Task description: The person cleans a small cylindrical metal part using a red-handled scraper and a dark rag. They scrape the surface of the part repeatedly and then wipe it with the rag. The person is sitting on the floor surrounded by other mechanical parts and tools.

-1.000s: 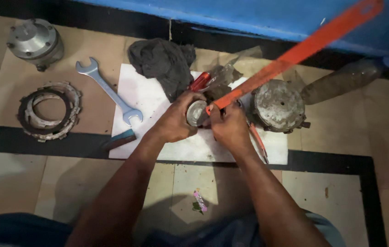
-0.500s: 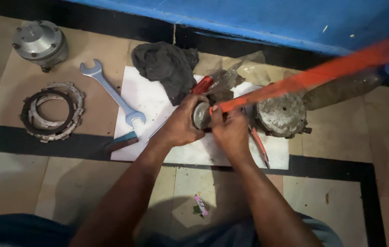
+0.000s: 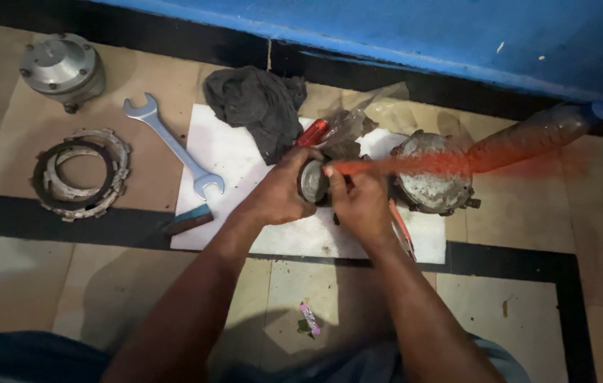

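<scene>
**A long orange tool swings beside a small round part**

The biggest worry is the long orange tool (image 3: 450,162). It looks smeared, so it seems to be swinging fast. It passes right over the big dirty round metal part (image 3: 434,172) and points at the plastic bottle (image 3: 539,133) near the blue wall (image 3: 422,35). It could bump either one. It could also slip off the small round metal part (image 3: 311,181) and hurt a finger, because both hands sit very close to where the tool meets it.

The small part is held just above the white sheet (image 3: 230,152), in the middle of the floor. It could drop if the grip gets loose.

The left hand (image 3: 278,193) reaches in from the lower left. Its fingers curl tight around the small part. The right hand (image 3: 359,202) comes in from the lower right, touching the left one. Its fingers are pressed together around the near end of the orange tool.

A dark rag (image 3: 255,99) lies just behind the hands. A silver spanner (image 3: 172,145) lies well apart, to the left.
</scene>
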